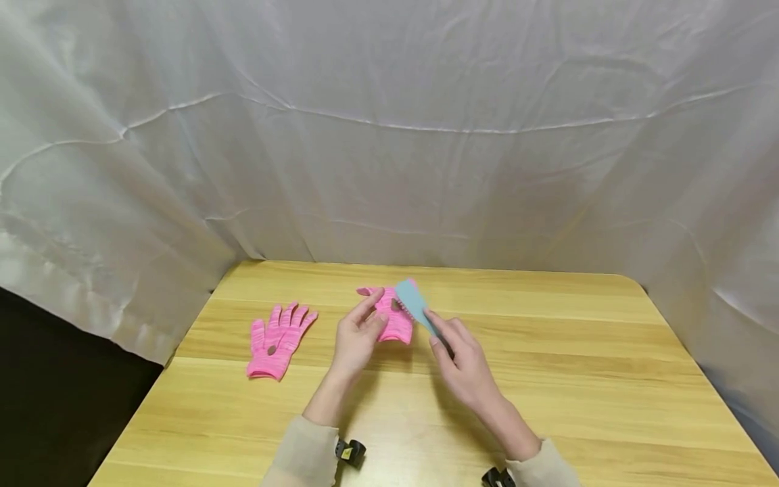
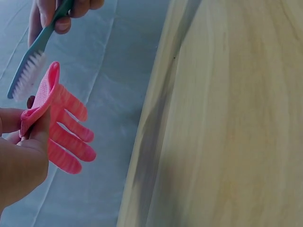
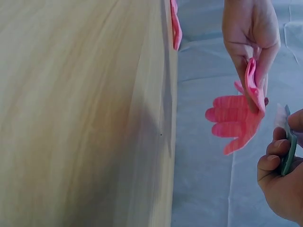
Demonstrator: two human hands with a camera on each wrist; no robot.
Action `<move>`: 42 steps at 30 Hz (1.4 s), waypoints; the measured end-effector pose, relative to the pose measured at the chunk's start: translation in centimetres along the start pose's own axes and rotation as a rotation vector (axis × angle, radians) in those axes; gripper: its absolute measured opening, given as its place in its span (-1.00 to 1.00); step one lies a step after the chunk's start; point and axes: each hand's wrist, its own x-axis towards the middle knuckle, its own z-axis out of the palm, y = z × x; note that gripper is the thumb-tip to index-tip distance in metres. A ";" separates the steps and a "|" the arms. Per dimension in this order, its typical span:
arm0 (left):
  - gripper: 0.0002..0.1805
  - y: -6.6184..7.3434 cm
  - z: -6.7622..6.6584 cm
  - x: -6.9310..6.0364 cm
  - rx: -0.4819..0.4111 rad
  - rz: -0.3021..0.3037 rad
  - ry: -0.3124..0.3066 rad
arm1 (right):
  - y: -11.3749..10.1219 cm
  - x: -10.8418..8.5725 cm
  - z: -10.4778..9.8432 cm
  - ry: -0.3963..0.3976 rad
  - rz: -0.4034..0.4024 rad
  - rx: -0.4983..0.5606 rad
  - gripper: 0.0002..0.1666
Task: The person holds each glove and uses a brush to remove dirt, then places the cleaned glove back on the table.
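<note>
A pink knit glove (image 1: 398, 330) with a dark round spot (image 1: 395, 305) is held up above the table by my left hand (image 1: 355, 341), which pinches it between thumb and fingers near the cuff. In the left wrist view the glove's fingers (image 2: 71, 137) hang away from that hand. My right hand (image 1: 465, 365) grips the handle of a blue-green brush (image 1: 411, 297). Its white bristles (image 2: 29, 78) face the spotted side of the glove. Both wrist views show a small gap between bristles and glove. In the head view the brush head hides part of the glove.
A second pink glove (image 1: 281, 338), also with a dark spot (image 1: 271, 350), lies flat on the wooden table (image 1: 578, 352) to the left. Pale grey cloth (image 1: 389, 182) hangs behind and along the sides. A black area (image 1: 61, 399) lies beyond the table's left edge.
</note>
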 end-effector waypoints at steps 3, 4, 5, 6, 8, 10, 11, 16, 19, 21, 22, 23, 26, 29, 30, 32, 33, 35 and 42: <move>-0.44 -0.2 0.2 0.0 0.016 0.003 -0.002 | -0.2 0.0 0.1 -0.009 -0.002 -0.012 -0.41; -0.44 -0.2 0.2 0.0 0.019 0.001 -0.002 | -0.2 0.0 0.2 -0.014 0.002 -0.015 -0.41; -0.44 -0.2 0.3 -0.1 0.022 -0.001 -0.001 | -0.2 0.0 0.2 -0.020 0.008 -0.018 -0.42; -0.45 -0.2 0.3 -0.1 0.024 0.000 -0.004 | -0.3 0.0 0.3 -0.027 0.015 -0.021 -0.42; -0.44 -0.2 0.4 -0.2 0.026 -0.002 -0.008 | -0.4 -0.1 0.3 -0.042 0.029 -0.029 -0.43; -0.44 -0.2 0.4 -0.2 0.016 -0.009 -0.013 | -0.4 -0.1 0.4 -0.055 0.036 -0.036 -0.43; -0.44 -0.2 0.5 -0.3 0.014 -0.012 -0.014 | -0.5 -0.1 0.4 -0.059 0.037 -0.041 -0.43; -0.43 -0.2 0.6 -0.4 0.003 -0.015 -0.022 | -0.6 -0.1 0.4 -0.073 0.030 -0.061 -0.41; -0.43 -0.2 0.7 -0.4 0.005 -0.010 -0.030 | -0.6 -0.2 0.4 -0.080 0.027 -0.068 -0.39; -0.43 -0.2 0.7 -0.4 0.004 -0.009 -0.033 | -0.6 -0.2 0.4 -0.081 0.024 -0.069 -0.40; -0.43 -0.2 0.7 -0.4 0.003 -0.010 -0.032 | -0.6 -0.2 0.5 -0.081 0.021 -0.070 -0.40; -0.43 -0.2 0.7 -0.4 0.007 -0.010 -0.032 | -0.5 -0.2 0.5 -0.082 0.019 -0.071 -0.39; -0.43 -0.1 0.8 -0.4 0.014 -0.012 -0.025 | -0.4 -0.3 0.5 -0.078 0.012 -0.080 -0.39; -0.43 0.0 0.8 -0.4 0.017 -0.020 -0.019 | -0.3 -0.3 0.6 -0.074 0.007 -0.090 -0.38; -0.43 0.0 0.8 -0.4 0.016 -0.023 -0.018 | -0.3 -0.3 0.6 -0.073 0.005 -0.093 -0.38; -0.44 0.1 0.8 -0.4 0.014 -0.028 -0.016 | -0.3 -0.3 0.6 -0.072 0.005 -0.096 -0.39; -0.43 0.1 0.8 -0.4 0.013 -0.030 -0.014 | -0.3 -0.3 0.5 -0.074 0.008 -0.095 -0.39; -0.43 0.1 0.8 -0.4 0.017 -0.030 -0.009 | -0.3 -0.3 0.5 -0.079 0.015 -0.096 -0.39; -0.45 0.1 0.7 -0.4 0.021 -0.020 0.004 | -0.4 -0.3 0.3 -0.094 0.046 -0.102 -0.41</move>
